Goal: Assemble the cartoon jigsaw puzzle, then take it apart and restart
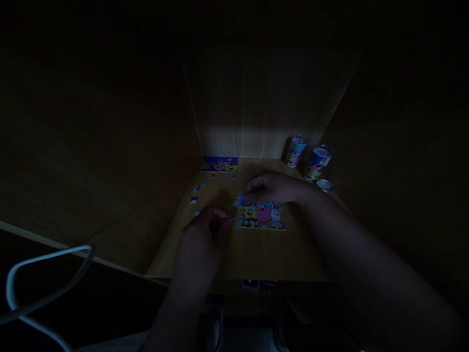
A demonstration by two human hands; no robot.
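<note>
A partly joined cartoon jigsaw puzzle [262, 215] lies on the wooden table, with its left edge uneven. My left hand [207, 227] is closed just left of it, pinching a small jigsaw piece [228, 217] between thumb and fingers. Over the puzzle's upper left part, my right hand [269, 188] has its fingers curled, with the thumb low against the pieces. Whatever is between those fingers is too dark to make out. Several loose jigsaw pieces [194, 199] are spread along the table's left side, and a few more lie beyond my right hand.
A blue cartoon strip [220, 165] lies at the back left. Two printed cans, a smaller one [296, 151] and a nearer one [318, 163], stand at the back right beside a round lid [325, 185]. Wooden panels enclose the table. A white cable [47, 252] loops at lower left.
</note>
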